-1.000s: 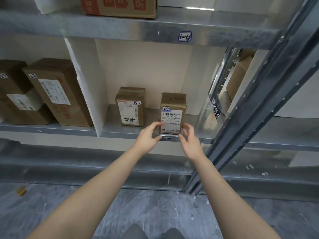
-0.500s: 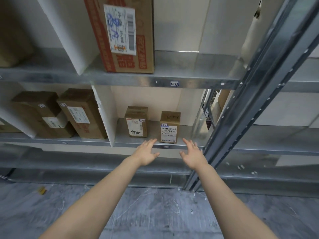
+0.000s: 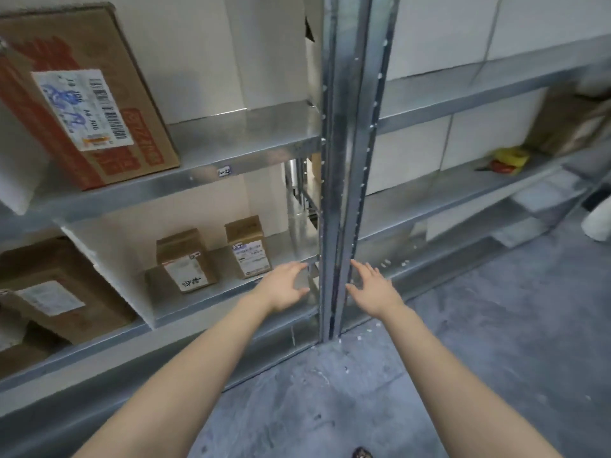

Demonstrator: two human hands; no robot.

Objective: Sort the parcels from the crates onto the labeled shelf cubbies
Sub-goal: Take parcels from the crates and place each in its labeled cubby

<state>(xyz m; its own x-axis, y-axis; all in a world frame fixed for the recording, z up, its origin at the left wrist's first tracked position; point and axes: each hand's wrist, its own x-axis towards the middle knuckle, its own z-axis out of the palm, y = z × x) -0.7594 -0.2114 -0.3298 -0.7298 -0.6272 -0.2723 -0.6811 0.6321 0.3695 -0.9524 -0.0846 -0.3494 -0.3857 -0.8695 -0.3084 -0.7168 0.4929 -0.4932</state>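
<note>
Hovering empty: left hand (image 3: pixel 286 285) and right hand (image 3: pixel 373 287), fingers loosely spread. One small parcel (image 3: pixel 249 249) stands near the shelf (image 3: pixel 205 302) front edge beside a second parcel (image 3: pixel 186 262), apparently sorted. Crates out of view, remainder unknown.

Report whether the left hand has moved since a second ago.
Yes. The left hand has left the parcel, drawing back and right toward the metal post.

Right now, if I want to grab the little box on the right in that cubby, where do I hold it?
Probably by its two tall sides, reaching in from the open front. The little box stands upright, label facing out, with a gap between it and the neighbouring box and bare shelf on its other side, so fingers fit both sides.
</note>
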